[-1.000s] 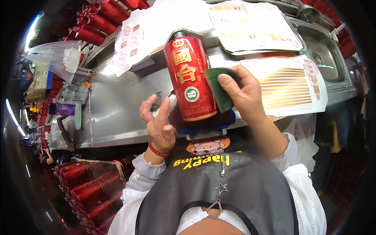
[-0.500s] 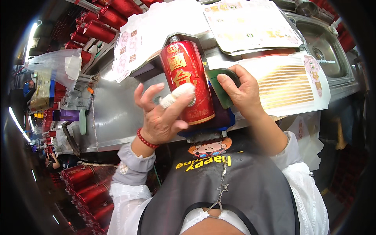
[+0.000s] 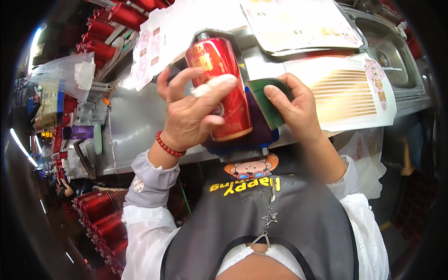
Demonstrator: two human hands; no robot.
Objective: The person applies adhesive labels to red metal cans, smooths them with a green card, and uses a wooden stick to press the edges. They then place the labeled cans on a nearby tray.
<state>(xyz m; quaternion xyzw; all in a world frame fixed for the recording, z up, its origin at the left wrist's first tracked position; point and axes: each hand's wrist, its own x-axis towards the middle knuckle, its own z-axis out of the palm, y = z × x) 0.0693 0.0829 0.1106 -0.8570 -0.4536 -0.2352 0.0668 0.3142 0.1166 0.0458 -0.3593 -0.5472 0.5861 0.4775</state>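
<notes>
Shifted from beside to over the glossy red cylindrical bottle (image 3: pixel 234 112), the left hand (image 3: pixel 189 114) is spreading its fingers wide, contact unclear. Right hand (image 3: pixel 296 105) is pinching a flat green scraper (image 3: pixel 269 108); keeping its edge level seems wise.

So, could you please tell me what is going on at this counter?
One person is working with both hands at a metal counter. The right hand grips a flat green piece just beside a red bottle, which lies with its neck pointing away from the person. The left hand, fingers spread, is over the bottle; whether it touches is unclear. To the right lies a gold-striped sheet.
</notes>
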